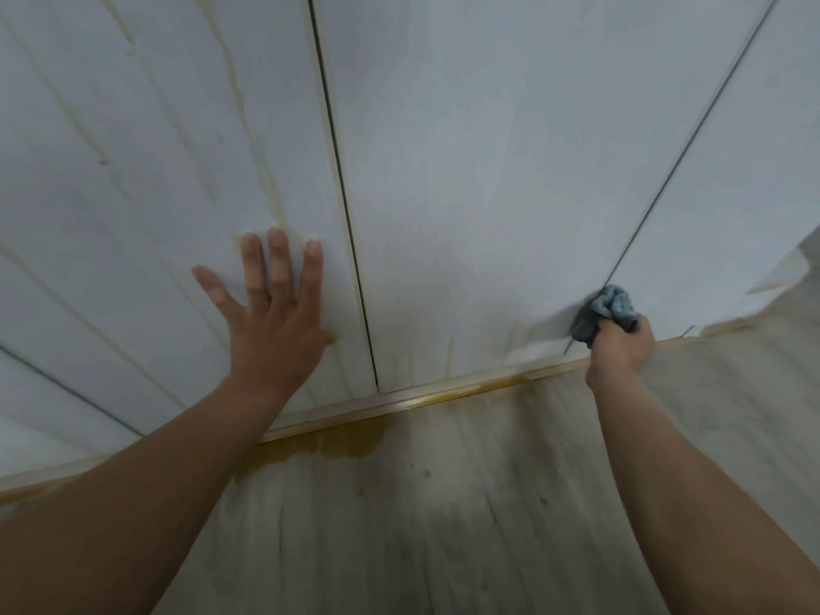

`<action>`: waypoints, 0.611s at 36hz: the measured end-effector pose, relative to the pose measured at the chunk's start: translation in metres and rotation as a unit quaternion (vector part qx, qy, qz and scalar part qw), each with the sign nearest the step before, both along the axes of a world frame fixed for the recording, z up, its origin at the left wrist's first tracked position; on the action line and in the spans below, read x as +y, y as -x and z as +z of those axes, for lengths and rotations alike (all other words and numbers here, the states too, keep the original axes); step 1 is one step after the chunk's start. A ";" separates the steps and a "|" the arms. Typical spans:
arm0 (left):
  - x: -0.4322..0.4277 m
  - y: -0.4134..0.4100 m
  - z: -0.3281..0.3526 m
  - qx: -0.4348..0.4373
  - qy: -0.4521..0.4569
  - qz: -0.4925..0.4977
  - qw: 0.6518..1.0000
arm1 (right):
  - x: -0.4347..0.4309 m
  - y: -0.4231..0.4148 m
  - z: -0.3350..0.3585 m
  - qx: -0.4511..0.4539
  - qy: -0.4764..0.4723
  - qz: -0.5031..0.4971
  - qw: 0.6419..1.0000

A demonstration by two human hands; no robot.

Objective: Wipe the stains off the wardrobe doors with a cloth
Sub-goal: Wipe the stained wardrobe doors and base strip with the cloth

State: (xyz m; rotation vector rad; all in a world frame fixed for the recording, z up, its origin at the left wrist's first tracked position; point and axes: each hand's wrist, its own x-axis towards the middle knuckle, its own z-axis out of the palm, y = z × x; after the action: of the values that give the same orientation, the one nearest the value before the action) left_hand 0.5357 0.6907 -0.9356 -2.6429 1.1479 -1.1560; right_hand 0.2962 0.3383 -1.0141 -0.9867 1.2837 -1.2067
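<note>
Cloth (614,310) (blue, bunched) — on stained doors (488,193).

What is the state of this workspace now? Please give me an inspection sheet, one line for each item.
Surface: white wardrobe doors, with yellowish drip streaks on the left door and faint ones near the bottom edge of the middle door.
Job's things: blue-grey cloth, bunched and pressed on the door near the right seam.
Clutter: nothing seen.
Hands: left hand flat and open on the left door; right hand closed on the cloth.
Cables: nothing seen.
Surroundings: pale wood-look floor with a yellow-brown puddle along the bottom rail.
</note>
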 end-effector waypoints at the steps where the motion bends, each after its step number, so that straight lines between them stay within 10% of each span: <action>1: -0.002 0.000 -0.001 0.000 0.005 0.003 1.000 | -0.002 -0.005 -0.002 0.004 -0.003 0.002 1.000; 11: -0.003 0.000 -0.004 -0.004 0.021 -0.013 1.000 | 0.080 -0.061 -0.029 0.149 0.085 0.065 0.983; 22: -0.002 0.000 -0.004 0.011 0.022 -0.021 0.999 | 0.032 -0.045 -0.016 0.026 0.006 -0.034 0.999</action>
State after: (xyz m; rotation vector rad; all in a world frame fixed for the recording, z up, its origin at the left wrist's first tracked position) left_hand 0.5356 0.6892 -0.9398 -2.6827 1.2006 -1.1758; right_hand 0.3412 0.3701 -1.0300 -0.9966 1.3616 -1.2490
